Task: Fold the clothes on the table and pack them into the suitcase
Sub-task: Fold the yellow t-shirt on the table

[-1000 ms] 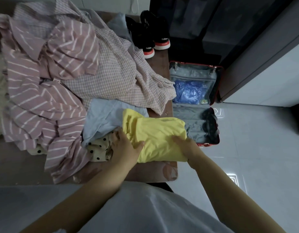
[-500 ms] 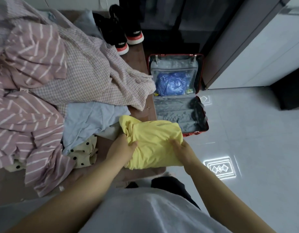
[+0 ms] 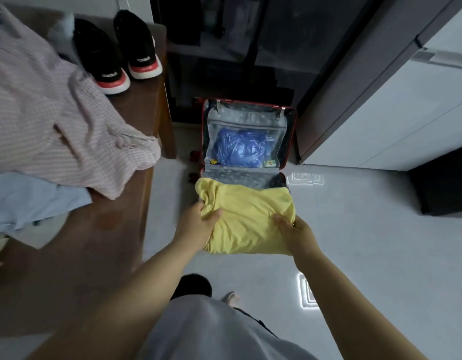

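A folded yellow garment [image 3: 246, 216] hangs in the air over the floor, in front of the open red suitcase [image 3: 292, 131]. My left hand [image 3: 196, 226] grips its left edge, thumb on top. My right hand [image 3: 296, 233] grips its right side, fingers curled under the fabric. The garment hides the suitcase's near half. The far half holds a blue bundle [image 3: 240, 148] behind a mesh flap. A pink checked shirt [image 3: 55, 120] and a light blue garment [image 3: 29, 201] lie on the brown table [image 3: 115, 229] to the left.
Two black shoes [image 3: 120, 53] with red-and-white soles stand at the table's far end. A dark cabinet stands behind the suitcase, a white cabinet [image 3: 396, 105] to its right. A dark box [image 3: 443, 188] sits on the pale tiled floor at right.
Both hands have lifted the yellow garment off the table and carried it right, over the floor toward the suitcase. My view has swung right, so most of the clothes pile has left the frame.
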Available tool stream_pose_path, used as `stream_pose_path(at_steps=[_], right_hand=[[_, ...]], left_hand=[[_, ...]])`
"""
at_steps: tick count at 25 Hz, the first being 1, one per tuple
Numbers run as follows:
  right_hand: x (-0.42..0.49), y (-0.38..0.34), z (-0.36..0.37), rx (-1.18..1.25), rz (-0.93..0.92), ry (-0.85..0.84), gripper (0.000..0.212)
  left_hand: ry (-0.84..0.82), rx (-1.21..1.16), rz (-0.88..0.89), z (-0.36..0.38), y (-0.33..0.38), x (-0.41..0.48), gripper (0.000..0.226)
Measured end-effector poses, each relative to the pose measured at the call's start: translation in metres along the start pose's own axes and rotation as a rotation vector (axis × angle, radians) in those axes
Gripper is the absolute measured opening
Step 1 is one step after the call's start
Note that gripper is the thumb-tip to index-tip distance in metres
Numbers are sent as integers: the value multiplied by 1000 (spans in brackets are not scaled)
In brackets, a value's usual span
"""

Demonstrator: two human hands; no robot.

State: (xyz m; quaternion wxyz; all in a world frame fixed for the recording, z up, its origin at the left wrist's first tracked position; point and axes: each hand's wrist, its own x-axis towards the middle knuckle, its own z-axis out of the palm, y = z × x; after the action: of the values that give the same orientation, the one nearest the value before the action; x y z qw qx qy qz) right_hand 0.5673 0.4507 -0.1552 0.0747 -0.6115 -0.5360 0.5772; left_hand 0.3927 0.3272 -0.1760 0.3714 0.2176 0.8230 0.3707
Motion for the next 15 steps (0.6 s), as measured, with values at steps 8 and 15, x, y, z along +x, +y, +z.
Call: stream_pose_path(at_steps=[8,15], right_hand=[[124,-9,-16,-116,171,-166,28],[264,4,14,-184,87,-352,79]], left_hand=[[-84,55,-236,54,6,98,62],[-114,197,-347,106,-23,236,63]])
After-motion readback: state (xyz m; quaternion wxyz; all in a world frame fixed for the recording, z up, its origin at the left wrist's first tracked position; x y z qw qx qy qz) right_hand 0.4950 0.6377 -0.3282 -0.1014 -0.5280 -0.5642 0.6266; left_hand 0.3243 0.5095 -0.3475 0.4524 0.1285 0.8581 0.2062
